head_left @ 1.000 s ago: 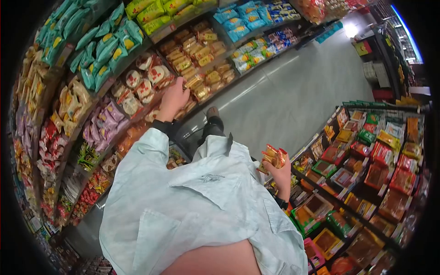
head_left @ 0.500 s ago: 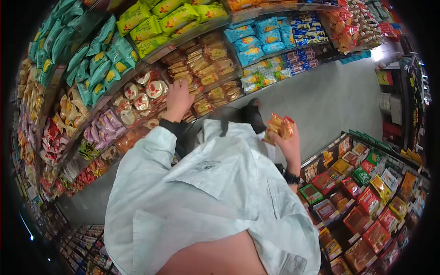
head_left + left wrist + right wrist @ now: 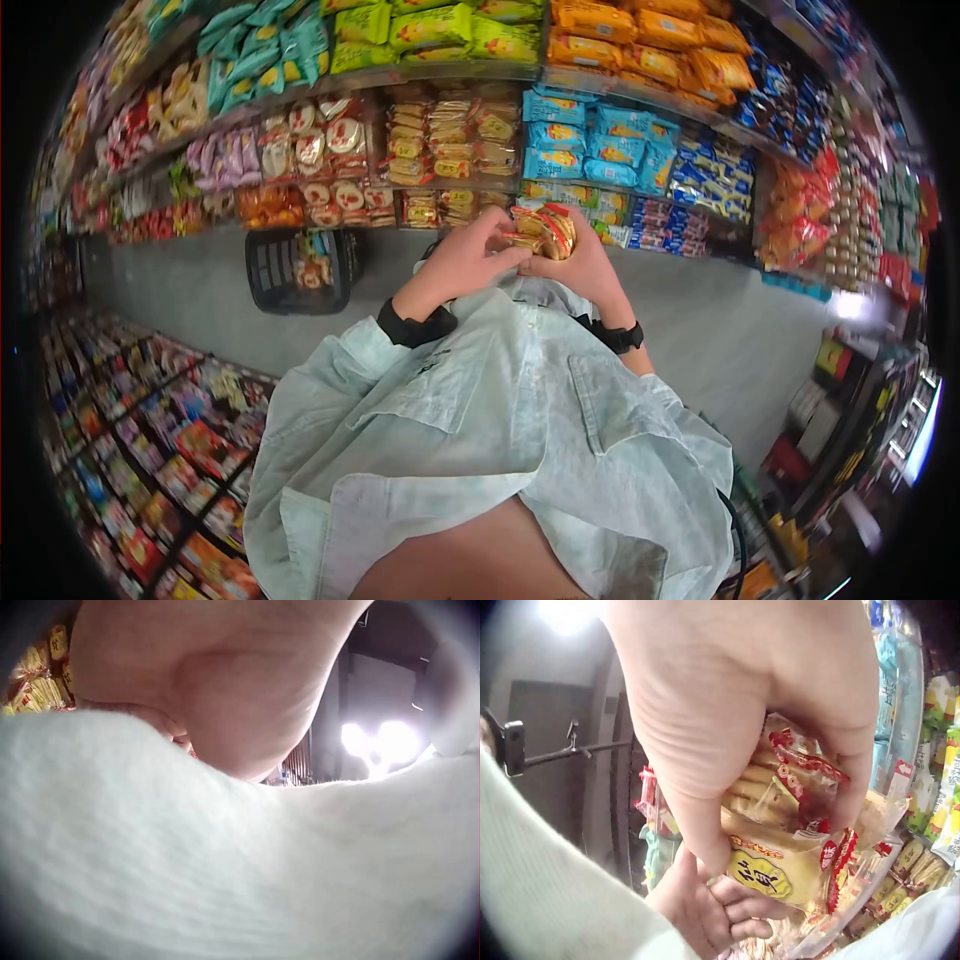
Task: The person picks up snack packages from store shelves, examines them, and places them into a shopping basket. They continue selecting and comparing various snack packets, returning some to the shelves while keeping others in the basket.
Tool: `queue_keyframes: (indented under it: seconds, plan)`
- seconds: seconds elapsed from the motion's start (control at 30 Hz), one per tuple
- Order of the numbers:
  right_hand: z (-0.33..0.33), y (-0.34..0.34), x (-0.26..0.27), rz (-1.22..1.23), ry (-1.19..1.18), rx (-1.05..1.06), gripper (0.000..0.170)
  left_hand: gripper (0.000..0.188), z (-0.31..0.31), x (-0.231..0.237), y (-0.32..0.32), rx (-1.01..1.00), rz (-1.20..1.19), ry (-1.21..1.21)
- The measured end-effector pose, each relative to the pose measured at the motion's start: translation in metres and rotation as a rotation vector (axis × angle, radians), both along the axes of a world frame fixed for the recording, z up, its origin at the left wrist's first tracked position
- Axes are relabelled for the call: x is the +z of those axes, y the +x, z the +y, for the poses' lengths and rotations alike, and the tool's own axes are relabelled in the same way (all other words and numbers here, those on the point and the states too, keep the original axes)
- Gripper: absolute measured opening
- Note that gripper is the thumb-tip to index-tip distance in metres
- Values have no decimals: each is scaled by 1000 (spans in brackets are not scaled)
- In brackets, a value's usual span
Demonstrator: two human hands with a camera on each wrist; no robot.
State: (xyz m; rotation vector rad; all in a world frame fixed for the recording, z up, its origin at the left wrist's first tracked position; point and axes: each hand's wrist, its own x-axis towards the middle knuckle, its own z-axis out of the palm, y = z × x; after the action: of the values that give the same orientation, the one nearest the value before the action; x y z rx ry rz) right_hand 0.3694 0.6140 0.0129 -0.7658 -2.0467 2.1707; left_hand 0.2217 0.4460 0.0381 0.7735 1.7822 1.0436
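Note:
My right hand [image 3: 590, 270] grips a stack of clear-wrapped rice cracker packets [image 3: 761, 874] in front of my body, thumb along one edge. The front wrapper has red crimped ends and a yellow label. My left hand [image 3: 465, 262] meets the stack from the left in the head view, its thumb and fingers around the near end of a packet. In the right wrist view its curled fingers [image 3: 746, 911] lie just below the front packet. The left wrist view shows mostly my palm and sleeve; the held packets are hidden there.
Shelves ahead hold similar cracker packets [image 3: 450, 135], green bags [image 3: 430, 32], orange bags [image 3: 650, 45] and blue bags [image 3: 610, 145]. A black shopping basket [image 3: 265, 275] with a few packets stands on the grey floor [image 3: 200, 290]. Racks of packaged goods [image 3: 150, 430] line the left behind me.
My left hand has come away from the cracker shelf to the stack in my right hand. The right hand has moved left and inward. My view has swung to face the shelves, bringing the basket into sight.

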Motion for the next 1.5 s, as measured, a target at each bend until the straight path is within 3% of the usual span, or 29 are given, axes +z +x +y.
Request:
queue_keyframes:
  seconds: [0.17,0.37,0.47,0.7,0.87,0.97,1.1,1.2,1.23,1.33,1.47,1.5]
  plan:
    - [8,0,0,71,-126,89,66,28,0,8,3,-19,17,27]
    - [16,9,-3,-65,-410,-86,54,28,14,-5,-25,-177,-224,76]
    - [6,10,-2,-50,-239,-214,53,27,21,-5,-41,-301,-271,82]
    - [-24,2,-3,-26,-111,-341,54,25,28,-25,-80,-570,-430,144]
    - [-56,-11,3,-83,-122,-525,54,21,21,-30,-103,-600,-443,146]
    - [-67,-6,-8,-115,-120,-622,54,24,6,-83,-124,-356,-348,145]
    - [-73,-10,3,-93,-139,-784,52,24,5,-116,-151,60,-295,79]
    - [-61,-17,5,-95,-149,-749,50,36,13,-117,-161,-11,64,-59]
    - [-57,-22,8,-95,-139,-722,49,44,12,-110,-161,-132,241,-142]
    - [-44,-29,5,-88,-53,-627,48,43,8,-119,-158,-328,506,-215]
    - [-20,-26,1,-62,-3,-568,49,36,18,-102,-149,-244,408,-276]
    - [-12,-23,0,-75,-12,-553,50,36,19,-105,-145,-228,453,-197]
